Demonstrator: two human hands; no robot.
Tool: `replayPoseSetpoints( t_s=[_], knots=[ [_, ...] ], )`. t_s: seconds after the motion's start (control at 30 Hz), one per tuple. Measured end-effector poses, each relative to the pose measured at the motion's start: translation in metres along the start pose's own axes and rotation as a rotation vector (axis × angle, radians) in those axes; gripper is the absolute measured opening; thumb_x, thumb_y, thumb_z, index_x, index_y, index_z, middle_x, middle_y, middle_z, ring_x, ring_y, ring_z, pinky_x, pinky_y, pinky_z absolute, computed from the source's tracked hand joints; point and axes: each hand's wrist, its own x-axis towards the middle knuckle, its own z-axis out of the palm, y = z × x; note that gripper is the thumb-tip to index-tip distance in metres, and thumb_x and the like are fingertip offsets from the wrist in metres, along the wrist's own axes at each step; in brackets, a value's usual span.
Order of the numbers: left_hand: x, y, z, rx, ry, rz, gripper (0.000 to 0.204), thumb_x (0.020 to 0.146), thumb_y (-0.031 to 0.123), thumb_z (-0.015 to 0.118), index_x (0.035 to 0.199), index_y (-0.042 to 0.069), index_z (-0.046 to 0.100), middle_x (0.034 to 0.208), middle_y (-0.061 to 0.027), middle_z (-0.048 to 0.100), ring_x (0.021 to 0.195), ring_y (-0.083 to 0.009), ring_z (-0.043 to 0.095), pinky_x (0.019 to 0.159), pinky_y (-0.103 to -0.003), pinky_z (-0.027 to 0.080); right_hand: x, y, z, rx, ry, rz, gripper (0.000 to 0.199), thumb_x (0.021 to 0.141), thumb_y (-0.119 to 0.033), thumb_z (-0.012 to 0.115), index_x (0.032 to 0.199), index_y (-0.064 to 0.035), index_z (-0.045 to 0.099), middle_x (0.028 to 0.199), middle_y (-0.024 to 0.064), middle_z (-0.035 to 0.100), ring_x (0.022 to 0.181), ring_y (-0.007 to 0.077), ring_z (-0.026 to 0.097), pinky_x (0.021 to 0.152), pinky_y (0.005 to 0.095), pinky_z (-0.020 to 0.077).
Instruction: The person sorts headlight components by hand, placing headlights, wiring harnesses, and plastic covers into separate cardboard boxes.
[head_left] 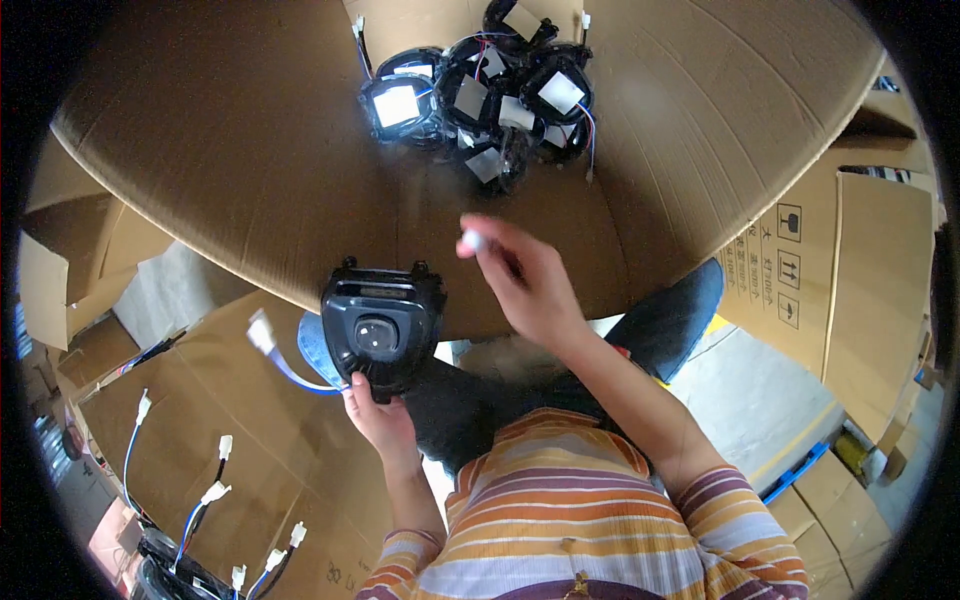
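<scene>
Striped shirt (560, 515) closest. Left hand (382, 425) grips the lower end of a black housing (405, 305) at the big carton's (250, 150) near edge; white-plugged cable (290, 373) trails left. Right hand (535, 290) pinches a small whitish piece (475, 240), blurred. Beyond: piled black units (470, 98).

Striped orange-and-purple top (565, 505), blue jeans (690, 310).

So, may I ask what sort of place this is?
Probably a factory or packing workshop: the left hand holds a black plastic unit, similar units lie in a large cardboard box, and cartons stand nearby.
</scene>
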Motion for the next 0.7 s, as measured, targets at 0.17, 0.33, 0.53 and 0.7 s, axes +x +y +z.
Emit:
replayPoseSetpoints(
  t_s=[0.17, 0.33, 0.53, 0.7],
  knots=[
    [0.001, -0.018, 0.009, 0.041, 0.051, -0.078, 0.018, 0.077, 0.010, 0.051, 0.095, 0.009, 0.048, 0.087, -0.0010, 0.054, 0.079, -0.0152, 0.053, 0.067, -0.029, 0.043, 0.055, 0.177, -0.003, -0.361, -0.149, 0.058, 0.029, 0.078, -0.013, 0.047, 0.106, -0.0043, 0.048, 0.089, 0.0092, 0.056, 0.073, 0.0178, 0.051, 0.065, 0.0277, 0.0415],
    [0.008, -0.033, -0.003, 0.063, 0.008, -0.180, 0.019, 0.077, 0.009, 0.052, 0.095, 0.008, 0.047, 0.089, -0.0016, 0.054, 0.079, -0.0151, 0.052, 0.066, -0.029, 0.044, 0.058, 0.214, -0.028, -0.510, -0.274, 0.129, 0.035, 0.077, -0.021, 0.050, 0.107, -0.0036, 0.048, 0.095, 0.0142, 0.054, 0.088, 0.0229, 0.052, 0.075, 0.0316, 0.0415],
    [0.017, -0.042, 0.004, 0.191, -0.001, -0.223, 0.023, 0.075, 0.007, 0.052, 0.097, 0.005, 0.046, 0.091, -0.0046, 0.053, 0.081, -0.0148, 0.051, 0.067, -0.027, 0.043, 0.136, 0.230, -0.038, -0.450, 0.194, 0.375, 0.067, 0.068, -0.035, 0.060, 0.116, 0.0029, 0.033, 0.111, 0.0191, 0.043, 0.103, 0.0294, 0.042, 0.087, 0.0354, 0.0334],
    [0.021, -0.045, 0.013, 0.199, -0.052, -0.195, 0.027, 0.074, 0.004, 0.053, 0.100, 0.004, 0.046, 0.092, -0.0046, 0.052, 0.083, -0.0141, 0.050, 0.071, -0.025, 0.041, 0.174, 0.259, -0.020, -0.762, 0.464, 0.291, 0.085, 0.057, -0.041, 0.067, 0.117, 0.0036, 0.027, 0.113, 0.0212, 0.039, 0.104, 0.0319, 0.040, 0.087, 0.0368, 0.0322]
  ],
)
